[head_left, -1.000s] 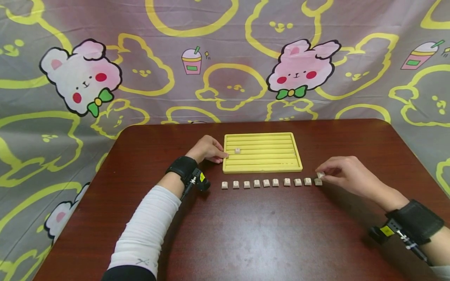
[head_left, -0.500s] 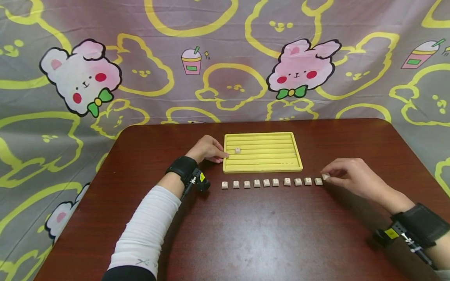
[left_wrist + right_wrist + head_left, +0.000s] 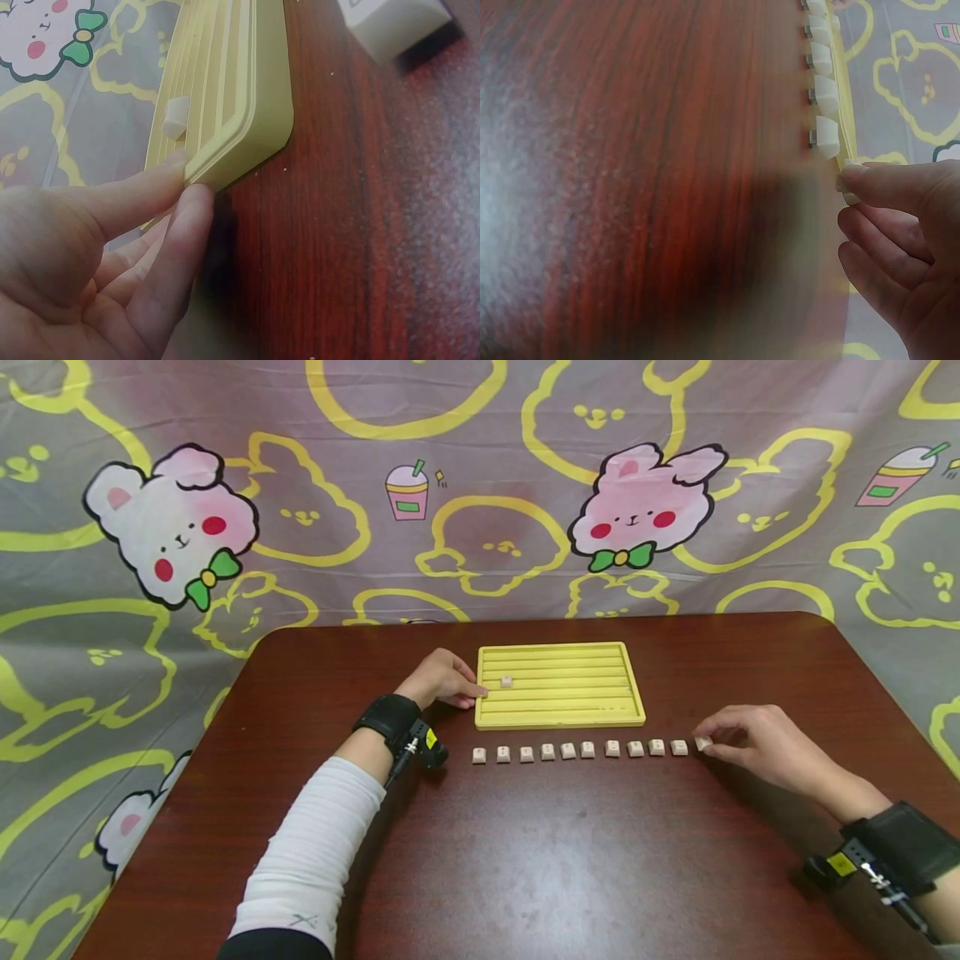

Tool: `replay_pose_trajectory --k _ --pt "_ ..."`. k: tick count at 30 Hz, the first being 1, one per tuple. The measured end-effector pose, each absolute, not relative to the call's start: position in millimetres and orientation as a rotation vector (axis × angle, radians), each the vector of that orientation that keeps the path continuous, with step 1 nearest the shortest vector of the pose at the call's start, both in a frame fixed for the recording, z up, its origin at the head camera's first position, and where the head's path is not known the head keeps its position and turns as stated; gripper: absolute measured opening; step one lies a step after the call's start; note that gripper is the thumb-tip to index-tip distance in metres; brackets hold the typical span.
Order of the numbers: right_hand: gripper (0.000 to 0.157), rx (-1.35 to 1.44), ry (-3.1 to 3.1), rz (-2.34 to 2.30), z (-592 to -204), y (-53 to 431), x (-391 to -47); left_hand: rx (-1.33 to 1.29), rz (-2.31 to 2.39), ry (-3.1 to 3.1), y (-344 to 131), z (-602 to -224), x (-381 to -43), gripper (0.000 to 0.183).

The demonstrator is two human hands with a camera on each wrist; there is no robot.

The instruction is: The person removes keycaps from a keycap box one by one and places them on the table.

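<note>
My left hand pinches the left edge of a yellow ridged tray, thumb over the rim and a finger against the outer side, as the left wrist view shows. One pale keycap stands in the tray, towards its left. My right hand pinches another keycap between thumb and fingertips, just right of the row's end and low over the table. In the right wrist view the thumb partly covers this keycap.
Several pale keycaps form a spaced row on the brown table, in front of the tray. Behind the table hangs a cartoon-print cloth. Each wrist wears a black band with a small camera.
My right hand has moved right and a little towards me, taking its keycap from over the row's last keycap to beside it. The left hand and the tray stay still.
</note>
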State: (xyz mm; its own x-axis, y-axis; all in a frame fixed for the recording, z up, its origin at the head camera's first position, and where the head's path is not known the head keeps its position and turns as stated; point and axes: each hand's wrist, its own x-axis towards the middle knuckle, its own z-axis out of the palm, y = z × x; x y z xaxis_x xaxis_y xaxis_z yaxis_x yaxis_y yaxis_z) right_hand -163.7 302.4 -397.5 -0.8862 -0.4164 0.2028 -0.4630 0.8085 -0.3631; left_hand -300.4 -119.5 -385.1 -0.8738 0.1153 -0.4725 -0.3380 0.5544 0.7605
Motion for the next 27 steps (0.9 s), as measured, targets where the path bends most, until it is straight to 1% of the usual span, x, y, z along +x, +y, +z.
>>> replay_pose_trajectory --k 27 --pt "0.019 0.621 -2.987 0.616 -405.0 304.6 -164.1 -0.177 1.282 2.302 -120.8 -384.7 -301.0 0.033"
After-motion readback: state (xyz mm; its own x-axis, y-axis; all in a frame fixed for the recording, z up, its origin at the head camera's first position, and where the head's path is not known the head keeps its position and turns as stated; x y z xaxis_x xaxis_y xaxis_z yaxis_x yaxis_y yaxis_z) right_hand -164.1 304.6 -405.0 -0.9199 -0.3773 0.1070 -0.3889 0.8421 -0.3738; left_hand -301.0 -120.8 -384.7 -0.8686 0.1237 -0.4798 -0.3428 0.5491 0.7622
